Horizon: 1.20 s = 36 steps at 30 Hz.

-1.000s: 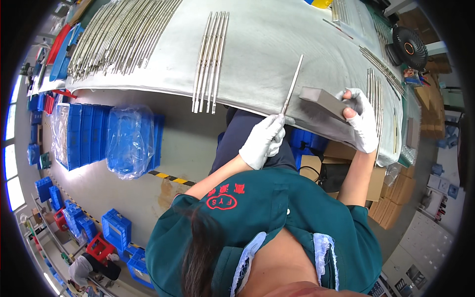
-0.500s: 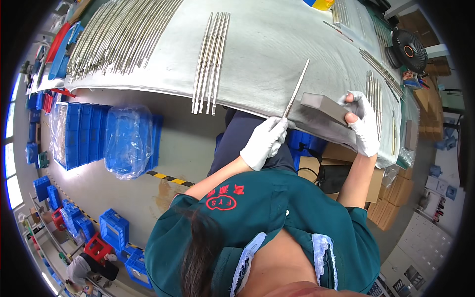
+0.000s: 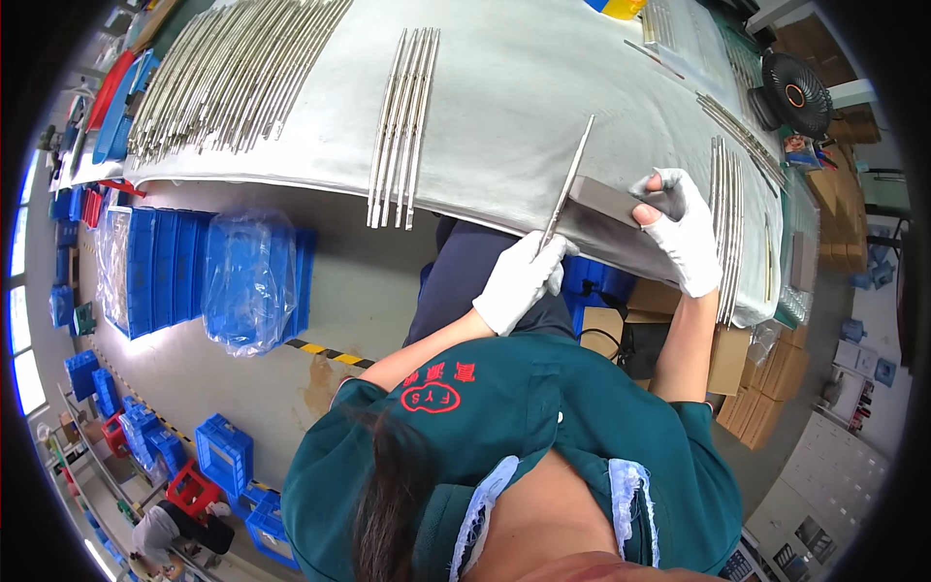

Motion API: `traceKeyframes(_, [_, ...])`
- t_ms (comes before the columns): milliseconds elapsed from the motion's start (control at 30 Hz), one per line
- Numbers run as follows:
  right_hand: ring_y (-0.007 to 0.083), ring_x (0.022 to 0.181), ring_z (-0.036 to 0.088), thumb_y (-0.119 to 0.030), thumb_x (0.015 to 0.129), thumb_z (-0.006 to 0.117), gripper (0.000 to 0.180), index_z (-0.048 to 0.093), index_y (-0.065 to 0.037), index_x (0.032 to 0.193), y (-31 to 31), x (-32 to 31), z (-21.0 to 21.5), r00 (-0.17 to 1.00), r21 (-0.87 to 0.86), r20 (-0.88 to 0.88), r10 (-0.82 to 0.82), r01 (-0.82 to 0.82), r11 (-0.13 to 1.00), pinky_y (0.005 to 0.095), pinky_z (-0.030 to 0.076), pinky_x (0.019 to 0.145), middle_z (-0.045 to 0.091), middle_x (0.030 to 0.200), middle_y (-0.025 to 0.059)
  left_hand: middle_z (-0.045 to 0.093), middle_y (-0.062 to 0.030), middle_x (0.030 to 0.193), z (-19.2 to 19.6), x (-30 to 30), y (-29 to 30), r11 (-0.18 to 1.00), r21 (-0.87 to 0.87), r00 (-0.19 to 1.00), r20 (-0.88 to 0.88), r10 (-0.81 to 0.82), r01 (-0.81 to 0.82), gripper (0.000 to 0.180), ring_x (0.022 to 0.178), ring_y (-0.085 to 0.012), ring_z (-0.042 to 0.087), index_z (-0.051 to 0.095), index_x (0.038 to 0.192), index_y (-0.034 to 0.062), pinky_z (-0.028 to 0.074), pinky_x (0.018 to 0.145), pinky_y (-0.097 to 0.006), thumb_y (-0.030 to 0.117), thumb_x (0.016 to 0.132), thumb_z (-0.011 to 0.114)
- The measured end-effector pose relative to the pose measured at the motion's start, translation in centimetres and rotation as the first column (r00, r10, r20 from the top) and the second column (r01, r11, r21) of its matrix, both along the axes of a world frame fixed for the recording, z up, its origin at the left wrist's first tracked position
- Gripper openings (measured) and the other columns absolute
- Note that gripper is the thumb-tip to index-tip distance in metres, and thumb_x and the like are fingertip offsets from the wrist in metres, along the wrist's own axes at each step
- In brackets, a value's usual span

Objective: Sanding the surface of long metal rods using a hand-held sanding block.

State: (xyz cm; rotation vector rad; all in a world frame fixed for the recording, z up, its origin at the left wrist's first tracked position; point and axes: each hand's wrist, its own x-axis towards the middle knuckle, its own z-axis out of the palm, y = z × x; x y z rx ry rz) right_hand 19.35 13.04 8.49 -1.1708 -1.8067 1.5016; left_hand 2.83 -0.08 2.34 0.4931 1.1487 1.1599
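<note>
My left hand, in a white glove, is closed around the lower end of a slim metal rod, which points up and slightly right over the table's front edge. My right hand, in a white glove with bare thumb and fingertip showing, grips the right end of a grey rectangular block. The block's left end meets the rod just above my left hand; whether it presses on it I cannot tell. Several similar rods lie side by side left of my hands. More rods lie just beyond my right hand.
A large row of metal rods covers the far left of the grey-covered table. A black fan stands at the right. Blue crates, one wrapped in clear plastic, sit on the floor at left. Cardboard boxes are at right.
My right hand has moved left with the block, bringing its end up to the rod. My left hand and the rod have shifted slightly left.
</note>
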Motion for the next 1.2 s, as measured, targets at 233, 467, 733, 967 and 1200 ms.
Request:
traceKeyframes(233, [0.0175,0.1,0.055,-0.011,0.077,0.073,0.032,0.053,-0.003,0.101,0.1,0.3,-0.1,0.961,0.36,-0.136,-0.24,0.274,0.892,0.0296,0.044,0.087,0.06,0.106,0.0082,0.047,0.0026,0.057,0.3,-0.1,0.1,1.0,0.017,1.0,-0.004,-0.026,0.026,0.03,0.041,-0.0013,0.03,0.058,0.099,0.0018,0.022,0.038,-0.018,0.029,0.097,0.044])
traceKeyframes(467, [0.035,0.115,0.05,-0.029,0.074,0.068,0.038,0.063,-0.005,0.103,-0.3,-1.5,0.9,0.872,0.809,0.445,-0.206,-0.293,0.509,0.0427,0.039,0.095,0.06,0.116,0.012,0.047,0.0024,0.057,0.0,-0.8,-0.1,0.999,0.016,0.998,-0.023,-0.051,0.052,0.028,0.047,-0.0035,0.037,0.06,0.099,0.0012,0.03,0.044,-0.019,0.026,0.095,0.048])
traceKeyframes(733, [0.0165,0.079,0.061,-0.03,0.086,0.062,0.033,0.063,0.001,0.097,-5.3,-2.5,0.4,0.943,0.032,0.144,0.299,-0.307,0.951,0.0282,0.048,0.074,0.064,0.087,0.0084,0.055,-0.0014,0.071,-0.1,-0.7,-0.3,0.936,0.092,0.939,-0.096,-0.33,0.339,0.02,0.062,-0.0085,0.049,0.059,0.101,0.0011,0.042,0.058,-0.024,0.019,0.093,0.054])
traceKeyframes(967, [0.0062,0.045,0.05,-0.038,0.097,0.042,0.034,0.055,-0.006,0.094,0.0,3.0,1.7,0.925,0.113,0.051,-0.376,0.369,0.923,0.0183,0.037,0.041,0.06,0.061,0.0038,0.055,-0.0018,0.07,1.0,-0.8,-0.5,0.878,0.011,0.877,-0.069,-0.476,0.478,0.028,0.052,-0.0061,0.045,0.06,0.107,0.0012,0.039,0.049,-0.02,0.025,0.093,0.053])
traceKeyframes(1200, [0.0284,0.078,0.062,-0.03,0.081,0.061,0.057,0.043,-0.016,0.133,3.3,6.2,-0.8,0.532,0.473,0.709,-0.463,0.129,0.872,0.0393,0.046,0.073,0.062,0.081,0.0064,0.056,-0.0018,0.068,-0.1,-4.0,-1.4,0.983,0.094,0.982,-0.122,-0.147,0.159,0.041,0.048,-0.0052,0.048,0.059,0.107,-0.0019,0.04,0.043,-0.018,0.035,0.095,0.046])
